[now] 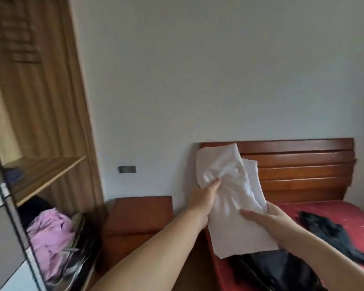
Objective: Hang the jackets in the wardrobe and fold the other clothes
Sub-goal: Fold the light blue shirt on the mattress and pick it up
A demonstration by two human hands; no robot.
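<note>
White garment point(229, 198) held up; left hand point(204, 198) grip bunching it, right hand point(267, 217) pinching edge.

The cloth point(229, 198) at the centre of the frame was plain white. The headboard point(303, 166) behind it was reddish-brown wood, and the nightstand point(135, 217) at lower centre matched it. The bed cover point(334, 215) at lower right was red with small pale dots; two black garments point(328, 234) lay on it. The wardrobe point(40, 101) at the left was light brown wood grain. A pink garment point(51, 238) sat at lower left. The wall point(219, 70) was pale grey-white.
</note>
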